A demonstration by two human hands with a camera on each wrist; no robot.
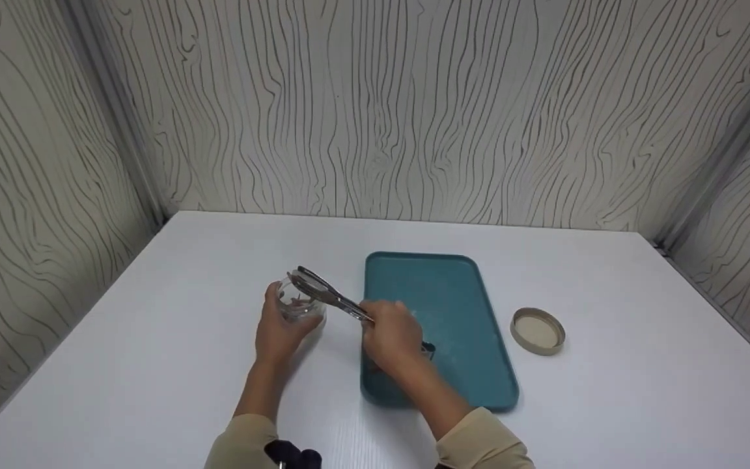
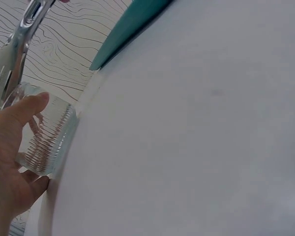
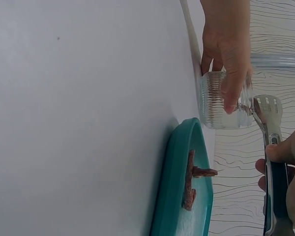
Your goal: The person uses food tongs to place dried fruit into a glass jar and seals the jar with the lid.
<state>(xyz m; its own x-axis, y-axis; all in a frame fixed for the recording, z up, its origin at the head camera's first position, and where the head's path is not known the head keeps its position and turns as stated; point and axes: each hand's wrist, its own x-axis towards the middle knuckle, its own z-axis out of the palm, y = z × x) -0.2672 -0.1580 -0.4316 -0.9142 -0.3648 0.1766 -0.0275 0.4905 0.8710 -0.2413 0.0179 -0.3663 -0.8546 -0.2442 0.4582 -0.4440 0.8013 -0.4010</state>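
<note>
My left hand (image 1: 277,335) grips a clear ribbed glass jar (image 3: 214,101) on the white table, thumb on one side and fingers on the other. Inside the jar, brown strips (image 2: 37,127) show through the glass in the left wrist view. My right hand (image 1: 391,335) holds metal food tongs (image 3: 271,125) by their dark handle. The slotted tong heads reach left to the jar's mouth; I cannot tell whether they pinch a strip. Below the right hand, several reddish-brown, stick-like strips (image 3: 189,182) lie in the teal tray, partly hidden by the hand in the head view.
The teal tray (image 1: 427,280) lies lengthwise in the middle of the white table (image 1: 153,365), right of the jar. A round tan lid (image 1: 538,332) rests to the tray's right. Partly behind the right wrist, a small dark object (image 1: 428,348) shows over the tray. Wood-grain-patterned panels (image 1: 375,111) enclose the table.
</note>
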